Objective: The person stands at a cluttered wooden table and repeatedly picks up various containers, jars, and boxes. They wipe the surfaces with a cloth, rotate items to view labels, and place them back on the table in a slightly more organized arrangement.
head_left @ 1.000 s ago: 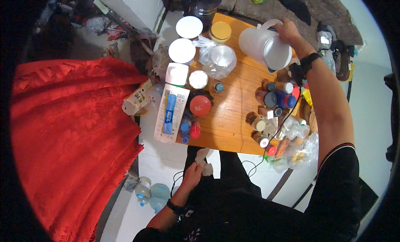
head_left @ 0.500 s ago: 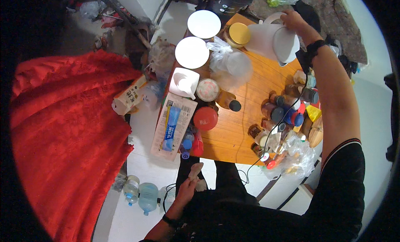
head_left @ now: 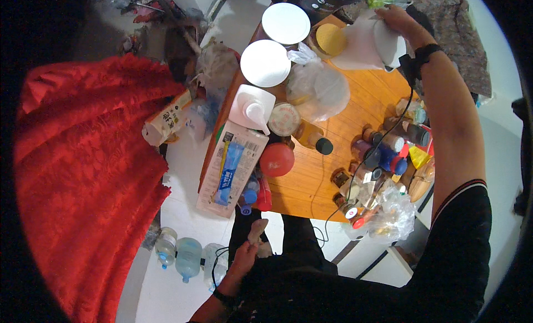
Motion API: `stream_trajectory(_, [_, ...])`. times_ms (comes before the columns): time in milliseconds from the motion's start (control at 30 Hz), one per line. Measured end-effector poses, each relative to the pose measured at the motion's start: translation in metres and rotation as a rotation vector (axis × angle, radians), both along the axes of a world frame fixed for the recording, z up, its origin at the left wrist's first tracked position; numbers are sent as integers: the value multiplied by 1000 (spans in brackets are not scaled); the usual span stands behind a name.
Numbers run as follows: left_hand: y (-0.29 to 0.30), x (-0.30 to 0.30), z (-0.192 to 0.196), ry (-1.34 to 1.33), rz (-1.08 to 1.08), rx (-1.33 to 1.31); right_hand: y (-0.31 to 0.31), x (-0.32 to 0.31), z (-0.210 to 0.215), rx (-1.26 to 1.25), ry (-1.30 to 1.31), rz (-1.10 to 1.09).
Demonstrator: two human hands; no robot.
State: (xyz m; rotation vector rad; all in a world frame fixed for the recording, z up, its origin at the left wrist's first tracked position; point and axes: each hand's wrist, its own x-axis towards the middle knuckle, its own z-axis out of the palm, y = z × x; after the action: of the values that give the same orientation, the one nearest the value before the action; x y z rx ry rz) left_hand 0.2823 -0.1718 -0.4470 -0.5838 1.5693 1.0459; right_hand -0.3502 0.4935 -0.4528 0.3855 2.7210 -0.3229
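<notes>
My right hand (head_left: 401,18) reaches to the far end of the wooden table (head_left: 366,106) and grips a white jug (head_left: 367,44) by its top. A yellow-lidded jar (head_left: 331,39) sits just left of the jug. Two white round lids (head_left: 265,63) lie to the left of that. My left hand (head_left: 247,253) hangs low below the table's near edge, its fingers loosely curled around nothing I can make out. A crumpled clear plastic bag (head_left: 319,89) lies between the jug and a dark bottle (head_left: 313,138).
Spice jars (head_left: 383,151) and a plastic bag of small bottles (head_left: 383,212) crowd the table's right side. A red round lid (head_left: 276,159), a white pump bottle (head_left: 252,109) and a flat box (head_left: 230,167) line the left edge. Red cloth (head_left: 89,173) and water bottles (head_left: 183,256) fill the floor side.
The view has shifted so the table sits higher in the picture. My right hand keeps hold of the white jug, now at the table's far end. My left hand stays low.
</notes>
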Motion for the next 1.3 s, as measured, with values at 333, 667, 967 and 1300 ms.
stream_trajectory(333, [-5,-6,-2,-11,-58,0,-51,30,42,311,-37,-14])
stream_trajectory(667, [31,-28,22,76,-82,156,-20,279,150,110,433,204])
stream_trajectory(967, [78,-18,43,132,-196,197,30,604,135,-187,56,-578])
stream_trajectory(1300, [170,-25,139,332,-380,186,-23,768,155,-379,-5,-744])
